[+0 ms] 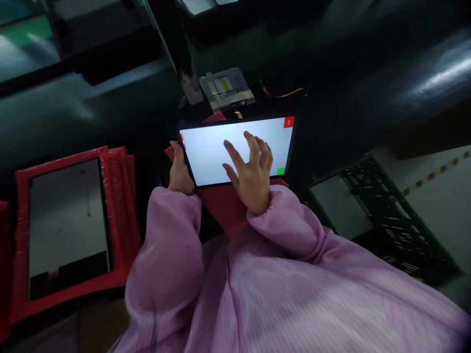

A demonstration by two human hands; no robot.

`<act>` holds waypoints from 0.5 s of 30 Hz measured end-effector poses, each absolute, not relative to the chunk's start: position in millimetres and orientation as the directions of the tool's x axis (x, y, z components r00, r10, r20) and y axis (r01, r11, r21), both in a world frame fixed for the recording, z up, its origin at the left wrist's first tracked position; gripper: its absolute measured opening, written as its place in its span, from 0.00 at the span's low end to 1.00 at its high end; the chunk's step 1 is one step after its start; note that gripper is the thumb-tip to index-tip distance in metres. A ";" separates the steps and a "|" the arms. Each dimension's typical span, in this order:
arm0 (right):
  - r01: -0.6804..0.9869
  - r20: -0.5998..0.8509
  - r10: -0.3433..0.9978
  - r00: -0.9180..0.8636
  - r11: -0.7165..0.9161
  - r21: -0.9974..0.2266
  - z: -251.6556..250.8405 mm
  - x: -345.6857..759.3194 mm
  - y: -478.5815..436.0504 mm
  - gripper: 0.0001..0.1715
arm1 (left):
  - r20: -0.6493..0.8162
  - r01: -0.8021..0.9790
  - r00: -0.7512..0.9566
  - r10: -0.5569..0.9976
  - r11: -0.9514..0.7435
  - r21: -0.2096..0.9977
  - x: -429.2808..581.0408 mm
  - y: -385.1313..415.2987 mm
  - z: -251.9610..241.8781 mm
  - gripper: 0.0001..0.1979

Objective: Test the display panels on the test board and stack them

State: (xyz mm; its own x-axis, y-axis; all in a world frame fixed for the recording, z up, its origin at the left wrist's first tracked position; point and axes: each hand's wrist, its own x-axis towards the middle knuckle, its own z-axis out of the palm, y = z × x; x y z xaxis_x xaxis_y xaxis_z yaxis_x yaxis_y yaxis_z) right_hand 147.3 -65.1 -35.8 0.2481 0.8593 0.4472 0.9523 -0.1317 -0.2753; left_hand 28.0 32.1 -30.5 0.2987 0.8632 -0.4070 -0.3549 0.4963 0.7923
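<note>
Now, lit panel [209, 152]: glowing white, dead centre on the dark surface [331, 98], lying on red bubble wrap [221, 208].
Left hand [179, 171]: your grip is clamped on the panel's left edge.
Right hand [252, 176]: grip wide, fingers spread, holding nothing. Whether the fingertips touch the screen or hover over it, you can't tell.
Dark panel [68, 220]: off to your left, resting on red bubble sleeves [119, 196].
Black tray [390, 215]: to your right, well apart.
Circuit module [226, 89]: just behind the lit panel.
</note>
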 end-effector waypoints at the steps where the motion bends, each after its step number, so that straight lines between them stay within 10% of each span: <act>1: 0.949 0.446 0.856 0.262 -0.145 -0.280 -37.4 147.8 -67.2 0.25 | -0.412 -0.354 0.294 0.862 0.499 0.791 27.6 32.3 -31.1 0.35; 15: 0.959 0.505 0.831 0.232 -0.108 -0.263 -41.3 161.8 -81.6 0.21 | -0.382 -0.371 0.277 0.882 0.465 0.804 25.3 36.2 -40.5 0.32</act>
